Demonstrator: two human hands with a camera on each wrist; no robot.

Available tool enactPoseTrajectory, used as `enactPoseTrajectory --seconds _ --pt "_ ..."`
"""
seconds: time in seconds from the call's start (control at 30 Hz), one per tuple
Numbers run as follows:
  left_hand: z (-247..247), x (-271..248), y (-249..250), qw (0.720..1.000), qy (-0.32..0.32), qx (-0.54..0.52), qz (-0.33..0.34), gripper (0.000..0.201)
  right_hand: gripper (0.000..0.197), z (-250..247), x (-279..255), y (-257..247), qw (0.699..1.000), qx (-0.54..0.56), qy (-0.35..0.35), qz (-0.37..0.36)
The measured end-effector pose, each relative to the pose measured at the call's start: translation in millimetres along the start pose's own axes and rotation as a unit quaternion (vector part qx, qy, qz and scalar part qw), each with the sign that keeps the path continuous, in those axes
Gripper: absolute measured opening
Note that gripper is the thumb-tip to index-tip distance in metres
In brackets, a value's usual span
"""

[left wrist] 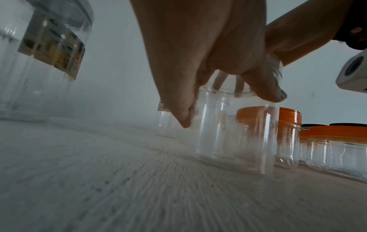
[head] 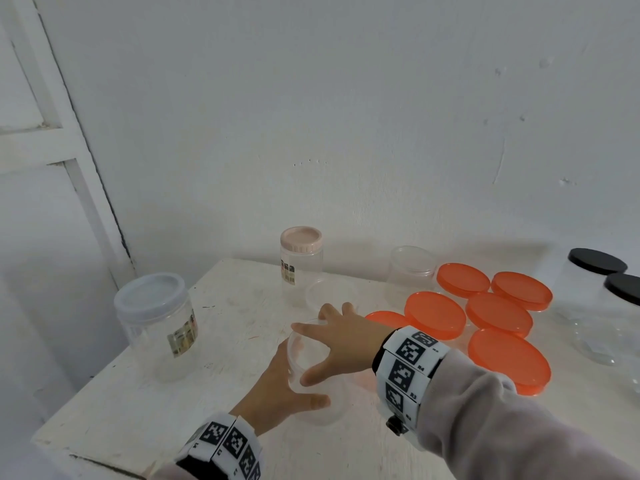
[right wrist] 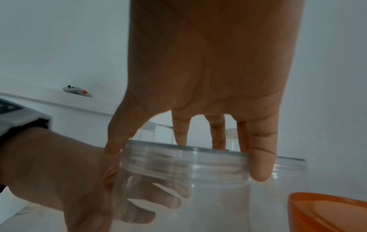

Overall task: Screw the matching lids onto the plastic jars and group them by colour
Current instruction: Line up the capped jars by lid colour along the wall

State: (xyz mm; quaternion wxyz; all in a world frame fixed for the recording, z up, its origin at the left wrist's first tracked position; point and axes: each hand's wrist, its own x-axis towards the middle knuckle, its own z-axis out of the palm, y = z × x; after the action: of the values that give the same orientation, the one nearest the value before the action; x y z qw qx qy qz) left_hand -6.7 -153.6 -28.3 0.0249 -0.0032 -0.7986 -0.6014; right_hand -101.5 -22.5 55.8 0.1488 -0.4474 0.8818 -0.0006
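A clear plastic jar (head: 325, 407) stands upright near the front middle of the white table (head: 221, 306). My left hand (head: 294, 382) grips its side from the left, thumb in front, fingers curled round the far wall. My right hand (head: 322, 341) reaches over the top. Its thumb and fingers (right wrist: 260, 164) hold the ridged rim of a clear lid (right wrist: 178, 161) sitting on the jar's mouth. In the left wrist view the jar (left wrist: 234, 138) rests on the tabletop. How far the lid is threaded on cannot be seen.
A jar with a bluish-white lid (head: 156, 323) stands at the left. A pink-lidded jar (head: 300, 258) and two open clear jars (head: 410, 271) stand behind. Several orange-lidded jars (head: 498, 313) crowd the right, with black-lidded jars (head: 599, 268) beyond. The table's edge (head: 86, 445) is close in front.
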Motion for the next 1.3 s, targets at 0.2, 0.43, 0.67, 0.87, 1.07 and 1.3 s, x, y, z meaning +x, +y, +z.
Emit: enactPoseTrajectory --seconds 0.2,0.43,0.67,0.87,1.07,1.3 --pt "0 0 4 1.000 -0.006 0.006 -0.017 0.100 0.088 1 0 2 1.000 0.021 -0.002 -0.002" --pt "-1 0 5 0.999 -0.007 0.029 -0.036 0.107 0.089 -1 -2 1 1.000 0.020 -0.012 -0.007" --pt "-16 -5 2 0.992 -0.026 0.119 -0.042 0.103 0.091 -17 2 0 0.998 -0.018 -0.055 -0.010" --pt "-84 -32 32 0.963 0.100 0.243 0.054 0.059 0.077 -64 28 8 1.000 0.004 0.022 -0.020" --pt "-176 -47 65 0.894 0.302 0.319 0.094 0.048 0.062 -107 78 29 0.992 -0.014 0.124 0.013" --pt "-236 -55 25 0.956 0.203 0.171 -0.124 0.112 0.080 -120 125 40 0.994 -0.070 0.064 0.060"
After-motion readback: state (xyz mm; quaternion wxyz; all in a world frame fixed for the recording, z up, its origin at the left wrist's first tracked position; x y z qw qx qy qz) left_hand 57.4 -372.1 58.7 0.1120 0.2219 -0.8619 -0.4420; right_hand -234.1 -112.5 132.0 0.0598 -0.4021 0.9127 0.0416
